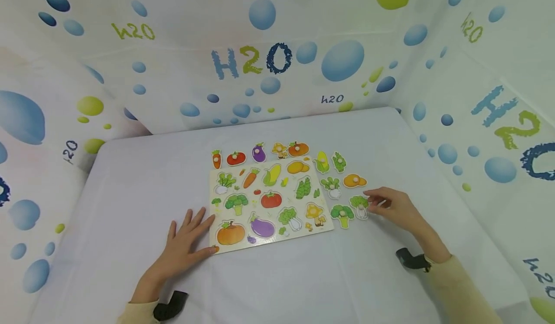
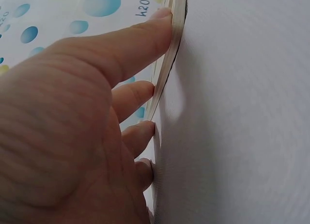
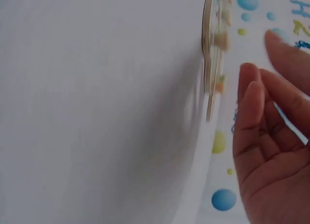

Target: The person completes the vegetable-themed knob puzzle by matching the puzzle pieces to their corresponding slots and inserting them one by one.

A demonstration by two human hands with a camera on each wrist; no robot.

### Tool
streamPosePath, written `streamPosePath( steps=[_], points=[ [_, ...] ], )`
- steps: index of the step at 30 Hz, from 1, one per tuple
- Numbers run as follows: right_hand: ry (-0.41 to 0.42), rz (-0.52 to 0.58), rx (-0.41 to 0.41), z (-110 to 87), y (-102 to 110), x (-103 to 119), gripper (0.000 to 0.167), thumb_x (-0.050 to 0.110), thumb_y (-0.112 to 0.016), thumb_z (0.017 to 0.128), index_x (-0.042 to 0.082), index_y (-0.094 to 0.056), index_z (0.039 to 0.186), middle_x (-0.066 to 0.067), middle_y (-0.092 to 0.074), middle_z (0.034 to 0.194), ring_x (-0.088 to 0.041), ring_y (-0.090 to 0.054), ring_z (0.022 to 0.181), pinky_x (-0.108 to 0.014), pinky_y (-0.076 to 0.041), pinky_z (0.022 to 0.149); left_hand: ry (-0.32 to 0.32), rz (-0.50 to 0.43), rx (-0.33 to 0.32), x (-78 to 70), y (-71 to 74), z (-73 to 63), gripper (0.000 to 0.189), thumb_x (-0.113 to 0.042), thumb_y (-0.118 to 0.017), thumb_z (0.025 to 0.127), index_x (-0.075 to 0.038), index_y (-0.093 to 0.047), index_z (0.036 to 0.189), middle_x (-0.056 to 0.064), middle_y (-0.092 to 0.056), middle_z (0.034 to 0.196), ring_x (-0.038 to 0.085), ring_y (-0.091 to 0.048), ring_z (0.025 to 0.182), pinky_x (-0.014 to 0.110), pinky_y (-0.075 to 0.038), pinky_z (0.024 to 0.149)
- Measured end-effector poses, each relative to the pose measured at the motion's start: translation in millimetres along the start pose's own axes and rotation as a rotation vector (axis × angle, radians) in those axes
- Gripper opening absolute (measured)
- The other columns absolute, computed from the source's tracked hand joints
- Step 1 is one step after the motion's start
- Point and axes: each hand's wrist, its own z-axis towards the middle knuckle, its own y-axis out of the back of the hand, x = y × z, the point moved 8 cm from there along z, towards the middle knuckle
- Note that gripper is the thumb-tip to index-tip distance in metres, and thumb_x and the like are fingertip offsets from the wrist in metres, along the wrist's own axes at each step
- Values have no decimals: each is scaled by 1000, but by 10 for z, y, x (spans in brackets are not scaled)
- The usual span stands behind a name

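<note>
A wooden vegetable puzzle board (image 1: pixel 247 203) lies on the white table in the head view, its recesses printed with vegetables. My left hand (image 1: pixel 184 242) spreads its fingers along the board's left edge, thumb at the near corner. In the left wrist view the thumb (image 2: pixel 140 45) and fingertips meet the board's edge. My right hand (image 1: pixel 396 210) hovers beside the bok choy piece (image 1: pixel 359 207), fingers loosely bent. In the right wrist view the right hand (image 3: pixel 271 137) holds nothing, and its fingertips stand apart from the knobbed pieces (image 3: pixel 208 45). A broccoli piece (image 1: pixel 342 215) lies left of the bok choy.
Along the board's far edge lie carrot (image 1: pixel 217 160), tomato (image 1: pixel 236 158), eggplant (image 1: pixel 258 153), mushroom (image 1: pixel 279 150) and pumpkin (image 1: pixel 298 149) pieces. Corn (image 1: pixel 322 162), asparagus (image 1: pixel 339 162), radish (image 1: pixel 332 187) and potato (image 1: pixel 354 181) pieces lie at its right. Patterned cloth surrounds the table.
</note>
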Motion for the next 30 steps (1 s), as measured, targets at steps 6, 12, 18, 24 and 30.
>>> streamPosePath(
  steps=[6, 12, 18, 24, 30],
  points=[
    [-88, -18, 80, 63, -136, -56, 34, 12, -81, 78, 1, -72, 108, 0, -68, 86, -2, -56, 75, -19, -51, 68, -1, -1, -3, 3, -1, -14, 76, -43, -72, 84, -17, -42, 149, 18, -23, 161, 46, -4, 150, 68, 9, 113],
    [-133, -49, 79, 86, -175, -65, 26, 12, -81, 78, 1, -74, 101, -1, -68, 82, -5, -56, 73, -18, -50, 66, -3, 3, -6, -3, 3, -15, 76, -44, -72, 84, -18, -42, 149, 17, -23, 161, 46, -5, 150, 68, 9, 113],
    [-154, -69, 64, 93, -185, -51, 19, 9, -80, 79, 2, -75, 96, -1, -67, 79, -10, -57, 72, -19, -49, 65, -3, 3, -6, 4, -4, -14, 76, -43, -72, 84, -16, -42, 149, 18, -23, 161, 45, -5, 150, 67, 9, 114],
    [-187, -78, 60, 79, -190, -88, 17, 9, -79, 80, 3, -75, 95, -1, -67, 78, -10, -56, 72, -19, -49, 63, -8, -9, -6, 5, -8, -8, 76, -42, -72, 84, -16, -42, 149, 18, -23, 161, 45, -5, 150, 67, 10, 114],
    [-168, -73, 53, 89, -177, -78, 15, 8, -78, 81, 4, -75, 95, -1, -68, 79, -9, -56, 71, -20, -49, 63, -6, -13, -5, 14, -1, -16, 76, -42, -72, 84, -16, -42, 149, 19, -23, 161, 45, -4, 150, 67, 10, 113]
  ],
)
